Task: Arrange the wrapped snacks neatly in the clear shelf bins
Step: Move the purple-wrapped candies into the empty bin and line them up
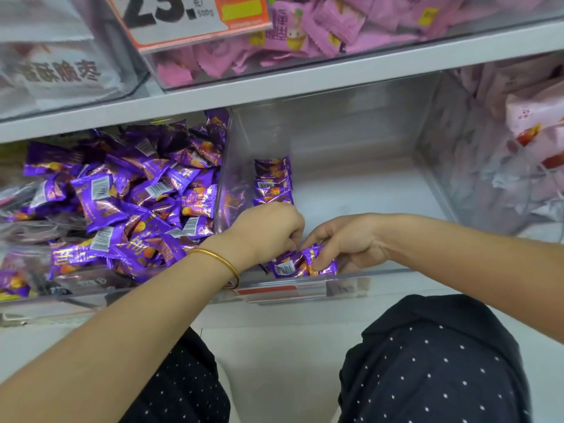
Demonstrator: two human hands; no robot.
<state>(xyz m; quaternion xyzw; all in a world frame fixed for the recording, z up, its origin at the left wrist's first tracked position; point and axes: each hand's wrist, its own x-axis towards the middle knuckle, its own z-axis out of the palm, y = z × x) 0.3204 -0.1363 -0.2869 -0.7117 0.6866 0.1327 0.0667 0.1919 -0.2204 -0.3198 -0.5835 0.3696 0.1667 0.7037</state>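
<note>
Both hands reach into the middle clear bin [360, 190] on the lower shelf. My right hand [345, 242] grips a small bunch of purple wrapped snacks [300, 264] near the bin's front wall. My left hand [268, 230], with a gold bangle on its wrist, curls its fingers onto the same bunch from the left. Behind it a neat row of purple snacks [273, 181] stands along the bin's left wall. The left clear bin [76, 288] holds a loose heap of purple snacks [134, 203].
A bin of pale pink packets [518, 141] stands on the right. On the upper shelf sit a bin of pink wrapped snacks [305, 35] with an orange price tag [186, 19] and a bin of white packets [55, 68]. My knees in dotted dark fabric [427, 361] are below the shelf edge.
</note>
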